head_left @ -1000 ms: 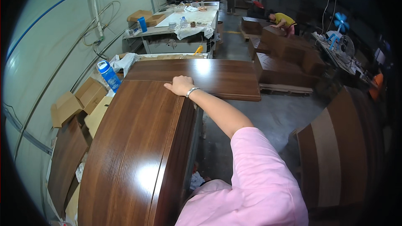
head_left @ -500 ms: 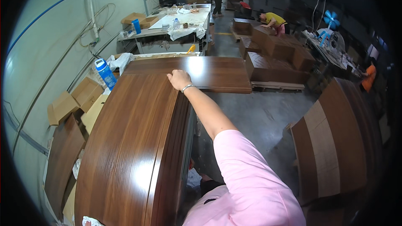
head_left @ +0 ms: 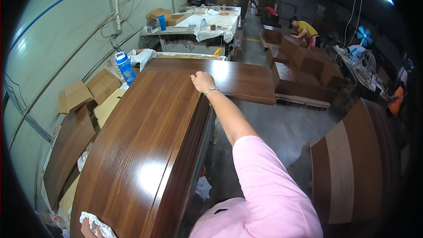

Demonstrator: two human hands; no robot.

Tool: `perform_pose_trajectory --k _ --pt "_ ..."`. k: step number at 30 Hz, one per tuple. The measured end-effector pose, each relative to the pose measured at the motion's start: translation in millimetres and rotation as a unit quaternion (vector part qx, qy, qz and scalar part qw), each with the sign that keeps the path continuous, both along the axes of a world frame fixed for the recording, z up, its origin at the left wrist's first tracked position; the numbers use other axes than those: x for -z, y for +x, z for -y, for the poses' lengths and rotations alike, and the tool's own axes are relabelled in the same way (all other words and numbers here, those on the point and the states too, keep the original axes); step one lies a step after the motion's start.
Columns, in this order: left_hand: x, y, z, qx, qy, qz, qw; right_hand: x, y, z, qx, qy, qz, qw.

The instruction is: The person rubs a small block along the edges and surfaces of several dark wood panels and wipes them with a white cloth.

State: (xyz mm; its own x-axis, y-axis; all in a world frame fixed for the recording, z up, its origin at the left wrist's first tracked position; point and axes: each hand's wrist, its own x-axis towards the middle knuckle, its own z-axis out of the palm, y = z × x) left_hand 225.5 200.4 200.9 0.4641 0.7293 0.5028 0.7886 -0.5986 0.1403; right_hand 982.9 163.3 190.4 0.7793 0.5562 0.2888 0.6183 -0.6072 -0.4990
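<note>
Panel (head_left: 136, 136), brown, wood-grained, glossy: lying flat lengthwise in front of the body, layered brown edges below its right side. Right hand (head_left: 203, 82): on the far right corner of the panel, fingers curled in; cannot tell if gripping or only resting. Bracelet (head_left: 212, 90), silver-coloured: just behind the right hand. Left hand (head_left: 88, 228): at the near left of the panel, mostly out of view, holding a bunched white cloth (head_left: 99, 224) against the surface. Second panel (head_left: 249, 81), brown: crosswise just beyond the first. Bottle (head_left: 126, 68), blue: near the far left corner. Box (head_left: 103, 87), cardboard: left of the panel. Fan (head_left: 364, 36), blue: far right.
</note>
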Motion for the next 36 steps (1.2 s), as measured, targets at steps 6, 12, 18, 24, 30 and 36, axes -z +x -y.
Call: perform_pose_trajectory --k 6,12,18,24,30,36 --pt "-7 7 2 0.010 -0.076 0.069 0.995 4 -6 3 -0.004 0.036 0.007 0.999" --pt "-3 2 0 -0.021 -0.029 0.025 0.999 17 -10 19 -0.099 0.103 0.085 0.986" --pt "2 0 -3 -0.011 0.000 0.029 1.000 8 -126 64 -0.352 0.121 0.220 0.902" --pt "-13 13 2 0.007 -0.080 0.120 0.989 33 -236 109 -0.503 0.124 0.166 0.839" --pt "0 -1 -10 -0.038 0.053 -0.001 0.998 39 -248 118 -0.480 0.158 0.129 0.853" --pt "-19 18 3 -0.037 -0.089 0.115 0.989 47 -267 130 -0.447 0.228 0.061 0.863"
